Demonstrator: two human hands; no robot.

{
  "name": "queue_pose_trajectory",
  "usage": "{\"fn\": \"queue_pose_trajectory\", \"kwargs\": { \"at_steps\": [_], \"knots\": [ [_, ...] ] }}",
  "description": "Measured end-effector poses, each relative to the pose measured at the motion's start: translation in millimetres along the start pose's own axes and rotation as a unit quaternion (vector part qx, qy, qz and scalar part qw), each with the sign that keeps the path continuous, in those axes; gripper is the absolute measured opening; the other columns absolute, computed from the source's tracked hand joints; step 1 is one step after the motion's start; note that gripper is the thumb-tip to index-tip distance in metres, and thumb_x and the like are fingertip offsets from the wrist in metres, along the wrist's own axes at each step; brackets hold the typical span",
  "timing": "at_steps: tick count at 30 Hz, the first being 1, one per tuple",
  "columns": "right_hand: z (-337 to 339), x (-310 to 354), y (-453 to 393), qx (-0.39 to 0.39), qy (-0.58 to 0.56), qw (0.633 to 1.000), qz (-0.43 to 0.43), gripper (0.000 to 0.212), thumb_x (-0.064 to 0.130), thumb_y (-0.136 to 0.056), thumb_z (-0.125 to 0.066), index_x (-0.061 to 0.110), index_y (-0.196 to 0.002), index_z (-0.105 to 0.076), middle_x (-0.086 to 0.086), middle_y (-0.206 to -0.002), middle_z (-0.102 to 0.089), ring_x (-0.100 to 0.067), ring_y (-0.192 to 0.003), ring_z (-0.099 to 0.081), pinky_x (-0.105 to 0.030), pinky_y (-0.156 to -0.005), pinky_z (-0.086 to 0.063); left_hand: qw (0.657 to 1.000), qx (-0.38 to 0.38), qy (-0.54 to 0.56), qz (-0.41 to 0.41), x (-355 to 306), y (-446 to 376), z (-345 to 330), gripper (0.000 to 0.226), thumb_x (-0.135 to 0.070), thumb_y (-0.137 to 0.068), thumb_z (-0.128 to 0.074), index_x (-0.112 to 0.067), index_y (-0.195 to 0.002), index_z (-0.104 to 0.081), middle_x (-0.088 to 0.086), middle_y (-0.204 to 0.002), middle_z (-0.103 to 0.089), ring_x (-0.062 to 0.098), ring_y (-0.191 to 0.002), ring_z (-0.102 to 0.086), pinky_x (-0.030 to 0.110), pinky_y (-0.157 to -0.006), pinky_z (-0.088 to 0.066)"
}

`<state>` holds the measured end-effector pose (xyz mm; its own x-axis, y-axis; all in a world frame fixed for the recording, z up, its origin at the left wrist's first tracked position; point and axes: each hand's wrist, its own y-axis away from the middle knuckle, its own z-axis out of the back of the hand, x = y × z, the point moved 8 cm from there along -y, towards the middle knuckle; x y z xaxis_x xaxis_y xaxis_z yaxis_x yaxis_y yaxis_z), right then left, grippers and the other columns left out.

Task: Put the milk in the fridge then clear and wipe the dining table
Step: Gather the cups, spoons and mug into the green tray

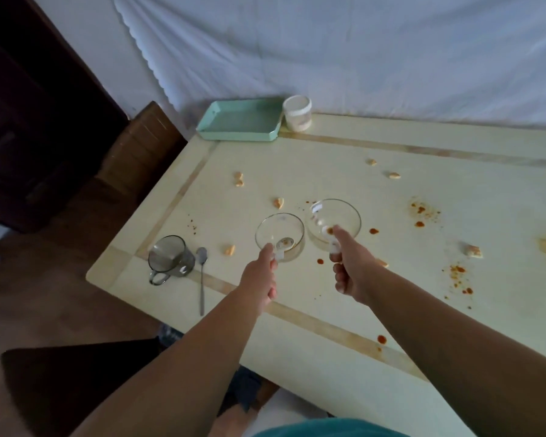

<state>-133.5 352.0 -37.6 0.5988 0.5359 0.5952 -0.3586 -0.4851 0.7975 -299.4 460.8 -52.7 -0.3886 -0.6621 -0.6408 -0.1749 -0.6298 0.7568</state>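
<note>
Two clear glass bowls sit side by side at the middle of the cream dining table (391, 310). My left hand (260, 275) pinches the near rim of the left glass bowl (279, 236), together with the handle of a white spoon (282, 247) lying in it. My right hand (350, 266) grips the near rim of the right glass bowl (334, 222), which is tilted and also holds a white spoon (323, 230). Orange sauce stains (420, 212) and several food crumbs (278, 201) are scattered over the tabletop.
A smoky glass mug (171, 258) and a metal spoon (201, 275) lie near the table's left edge. A mint green tray (240, 121) and a white jar (297, 112) stand at the far corner against the white curtain. A dark chair (76, 383) stands at lower left.
</note>
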Motion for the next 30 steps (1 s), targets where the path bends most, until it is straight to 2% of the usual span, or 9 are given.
{"fn": "queue_pose_trajectory", "kwargs": {
  "at_steps": [13, 15, 17, 18, 20, 22, 23, 25, 30],
  "knots": [
    [-98, 96, -62, 0.011, 0.022, 0.999, 0.03, 0.046, 0.06, -0.089, -0.054, 0.018, -0.072, -0.049, 0.002, -0.066, -0.036, -0.012, -0.056, -0.032, -0.025, -0.051, -0.032, 0.999, -0.023, 0.032, -0.035, -119, -90, 46, 0.043, -0.049, -0.094, -0.046, -0.017, -0.065, -0.047, -0.007, -0.045, -0.028, 0.011, -0.044, -0.025, 0.024, -0.047, -0.026],
    [-115, 115, -78, 0.01, 0.024, 0.999, 0.031, 0.047, 0.061, -0.088, -0.055, 0.017, -0.071, -0.049, 0.001, -0.067, -0.036, -0.012, -0.056, -0.032, -0.025, -0.051, -0.033, 0.998, -0.031, 0.033, -0.036, -138, -109, 55, 0.045, -0.048, -0.094, -0.047, -0.007, -0.08, -0.06, -0.005, -0.056, -0.04, 0.01, -0.044, -0.026, 0.024, -0.047, -0.025],
    [-131, 134, -94, 0.009, 0.027, 0.999, 0.036, 0.046, 0.061, -0.089, -0.054, 0.018, -0.073, -0.05, 0.002, -0.07, -0.039, -0.013, -0.058, -0.033, -0.025, -0.051, -0.034, 0.998, -0.044, 0.033, -0.034, -158, -129, 64, 0.057, -0.048, -0.095, -0.046, 0.007, -0.112, -0.055, 0.002, -0.064, -0.055, 0.01, -0.044, -0.027, 0.024, -0.048, -0.025],
    [-140, 144, -101, 0.009, 0.029, 0.999, 0.04, 0.045, 0.061, -0.089, -0.054, 0.019, -0.074, -0.05, 0.002, -0.071, -0.04, -0.012, -0.058, -0.034, -0.025, -0.051, -0.034, 0.998, -0.05, 0.032, -0.036, -169, -139, 68, 0.062, -0.048, -0.095, -0.046, 0.008, -0.122, -0.051, 0.009, -0.077, -0.069, 0.011, -0.043, -0.027, 0.025, -0.048, -0.025],
    [-158, 163, -117, 0.013, 0.035, 0.998, 0.047, 0.045, 0.061, -0.089, -0.054, 0.019, -0.073, -0.049, 0.003, -0.069, -0.038, -0.012, -0.055, -0.033, -0.026, -0.05, -0.032, 0.997, -0.055, 0.031, -0.037, -191, -161, 75, 0.062, -0.047, -0.095, -0.045, 0.007, -0.125, -0.052, 0.018, -0.118, -0.068, 0.011, -0.04, -0.027, 0.025, -0.047, -0.024],
    [-176, 183, -134, 0.018, 0.04, 0.998, 0.05, 0.048, 0.061, -0.088, -0.055, 0.018, -0.07, -0.046, 0.002, -0.063, -0.034, -0.013, -0.052, -0.031, -0.026, -0.05, -0.03, 0.998, -0.05, 0.029, -0.037, -211, -184, 80, 0.054, -0.047, -0.095, -0.046, 0.004, -0.099, -0.062, 0.011, -0.07, -0.068, 0.012, -0.037, -0.026, 0.025, -0.048, -0.024],
    [-185, 194, -143, 0.019, 0.043, 0.998, 0.051, 0.05, 0.062, -0.088, -0.054, 0.017, -0.069, -0.046, 0.001, -0.061, -0.033, -0.013, -0.051, -0.03, -0.027, -0.051, -0.029, 0.998, -0.049, 0.027, -0.041, -223, -195, 83, 0.048, -0.047, -0.094, -0.046, -0.004, -0.079, -0.061, 0.002, -0.05, -0.051, 0.012, -0.036, -0.026, 0.025, -0.048, -0.024],
    [-199, 212, -158, 0.02, 0.053, 0.997, 0.057, 0.051, 0.063, -0.088, -0.052, 0.017, -0.069, -0.046, 0.001, -0.06, -0.034, -0.014, -0.051, -0.031, -0.028, -0.053, -0.03, 0.997, -0.051, 0.011, -0.055, -244, -212, 88, 0.044, -0.047, -0.094, -0.044, -0.017, -0.063, -0.047, -0.002, -0.05, -0.035, 0.014, -0.037, -0.029, 0.026, -0.048, -0.026],
    [-236, 257, -199, 0.018, 0.064, 0.995, 0.071, 0.048, 0.061, -0.09, -0.051, 0.017, -0.071, -0.047, 0.001, -0.065, -0.036, -0.014, -0.056, -0.032, -0.027, -0.054, -0.031, 0.996, -0.054, -0.032, -0.063, -295, -265, 103, 0.039, -0.045, -0.093, -0.04, -0.021, -0.063, -0.044, -0.002, -0.055, -0.033, 0.017, -0.045, -0.029, 0.028, -0.052, -0.027]
  ]
}}
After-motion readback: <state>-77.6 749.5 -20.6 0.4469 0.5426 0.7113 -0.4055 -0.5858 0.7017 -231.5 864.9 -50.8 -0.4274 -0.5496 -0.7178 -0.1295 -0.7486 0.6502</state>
